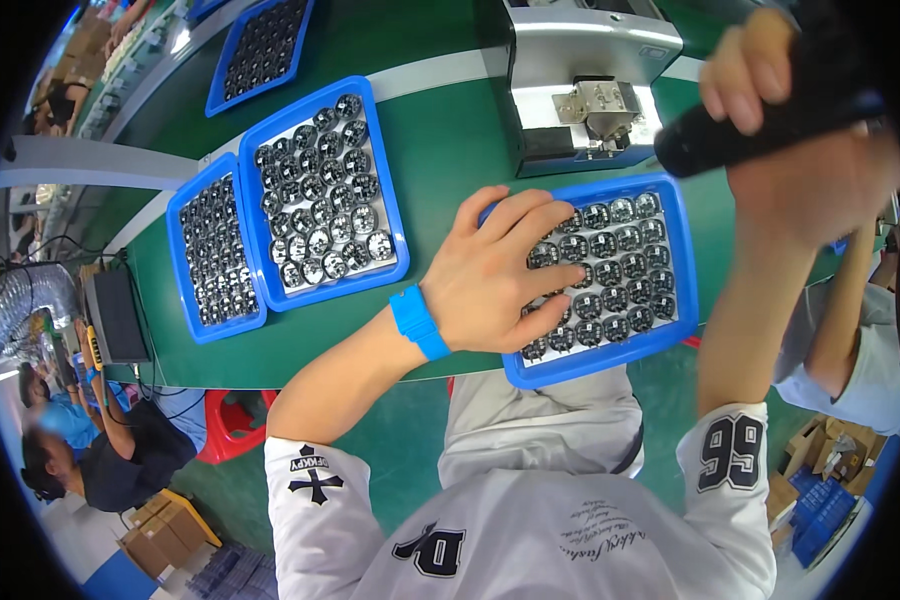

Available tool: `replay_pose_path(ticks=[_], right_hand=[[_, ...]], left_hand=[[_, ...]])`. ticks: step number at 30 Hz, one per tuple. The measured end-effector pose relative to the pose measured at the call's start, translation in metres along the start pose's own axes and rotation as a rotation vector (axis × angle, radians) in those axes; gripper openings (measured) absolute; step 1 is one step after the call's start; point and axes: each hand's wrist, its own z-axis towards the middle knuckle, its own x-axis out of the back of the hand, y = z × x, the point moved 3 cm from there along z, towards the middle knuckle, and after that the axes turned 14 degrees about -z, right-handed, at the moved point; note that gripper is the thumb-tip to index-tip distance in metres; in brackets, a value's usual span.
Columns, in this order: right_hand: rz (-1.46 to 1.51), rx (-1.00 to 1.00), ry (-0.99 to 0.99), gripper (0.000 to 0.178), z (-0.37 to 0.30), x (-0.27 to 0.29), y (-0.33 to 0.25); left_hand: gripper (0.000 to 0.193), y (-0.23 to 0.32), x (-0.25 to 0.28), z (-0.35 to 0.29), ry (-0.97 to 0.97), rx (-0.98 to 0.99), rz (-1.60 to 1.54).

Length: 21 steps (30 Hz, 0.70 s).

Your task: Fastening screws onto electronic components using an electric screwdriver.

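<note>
My left hand [500, 270], with a blue wristband [420, 322] on the wrist, reaches across the left side of a blue tray [610, 364]. Its fingers are spread over rows of small round shiny black parts [615, 299]; whether a fingertip grips one is not plain. Raised at the upper right, my right hand [805, 190] is closed around a dark tube-shaped object [730, 140]. That object's blunt end points left, above the tray's far right corner. Motion blurs this hand, and the object's exact kind does not show.
Behind the tray stands a silver machine [590, 50] with a metal clamp-like fixture [600, 108]. More filled blue trays [402, 240] lie on the green table [450, 110] to the left. People work at both sides; a red stool [232, 425] stands at lower left.
</note>
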Motion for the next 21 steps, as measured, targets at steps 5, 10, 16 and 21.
replay_pose_path(ticks=[5, 10, 16, 21], right_hand=[[-0.127, 0.004, 0.095, 0.082, 0.015, -0.059, -0.004], [-0.066, -0.024, 0.112, 0.083, 0.013, -0.067, -0.007], [0.111, -0.084, 0.096, 0.085, 0.005, -0.07, 0.002], [-0.07, 0.1, 0.051, 0.085, 0.009, -0.058, -0.001]], left_hand=[[0.023, -0.002, 0.001, -0.002, 0.017, -0.006, 0.004], [0.026, 0.0, 0.003, -0.001, 0.015, -0.044, -0.004], [0.03, 0.002, 0.009, -0.003, 0.095, -0.128, -0.025], [0.028, 0.004, 0.006, -0.003, 0.088, -0.178, -0.059]])
